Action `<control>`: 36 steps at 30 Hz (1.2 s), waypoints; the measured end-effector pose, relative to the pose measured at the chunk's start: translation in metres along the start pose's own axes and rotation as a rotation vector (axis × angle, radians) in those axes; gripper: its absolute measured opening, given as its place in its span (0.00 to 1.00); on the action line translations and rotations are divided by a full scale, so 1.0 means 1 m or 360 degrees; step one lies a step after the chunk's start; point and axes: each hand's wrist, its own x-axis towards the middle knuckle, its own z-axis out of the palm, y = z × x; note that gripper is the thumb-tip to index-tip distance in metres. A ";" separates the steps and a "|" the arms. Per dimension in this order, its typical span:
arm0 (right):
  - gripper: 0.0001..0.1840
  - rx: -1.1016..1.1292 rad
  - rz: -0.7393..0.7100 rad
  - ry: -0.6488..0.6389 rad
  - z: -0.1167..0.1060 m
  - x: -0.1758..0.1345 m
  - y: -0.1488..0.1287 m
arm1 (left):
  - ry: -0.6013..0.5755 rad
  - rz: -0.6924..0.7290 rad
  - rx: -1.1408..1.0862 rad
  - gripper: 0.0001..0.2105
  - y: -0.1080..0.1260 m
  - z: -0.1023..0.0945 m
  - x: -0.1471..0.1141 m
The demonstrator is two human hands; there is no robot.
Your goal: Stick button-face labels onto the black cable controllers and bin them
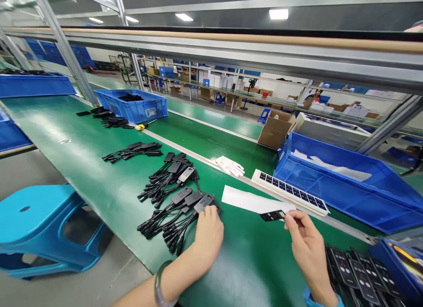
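Note:
My left hand [209,230] is closed at the near end of a pile of black cabled control boxes [180,197], its fingers on one of the boxes. The fingertips are partly hidden behind the hand. Between thumb and forefinger, my right hand [307,241] pinches a thin black label [272,216] with small printed marks and a pale patch. That label hangs over the end of a white paper strip [251,200]. Beyond the strip lies a white backing sheet [289,188] with a row of black labels.
More control boxes with printed faces [360,271] lie at the lower right beside a dark blue box [393,258]. A large blue bin [333,179] stands behind. White gloves [230,166] lie mid-table. Farther left are a blue crate [145,109] and a blue stool [36,214].

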 end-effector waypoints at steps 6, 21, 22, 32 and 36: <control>0.13 0.0285 0.0284 0.0043 -0.013 -0.039 0.043 | -0.0173 0.0237 -0.0289 0.26 -0.006 0.001 -0.018; 0.10 0.0440 0.0494 -0.0032 -0.021 -0.040 0.040 | -0.1446 -0.0095 -0.3038 0.21 0.067 0.011 0.010; 0.11 0.0412 0.0505 -0.0060 -0.020 -0.040 0.040 | -0.1479 -0.0087 -0.3054 0.23 0.066 0.011 0.008; 0.10 0.0401 0.0587 -0.0133 -0.012 -0.043 0.038 | -0.1625 0.0030 -0.3088 0.25 0.062 0.012 0.001; 0.09 0.0386 0.0590 -0.0128 -0.013 -0.044 0.037 | -0.1633 0.0076 -0.3134 0.24 0.061 0.012 0.001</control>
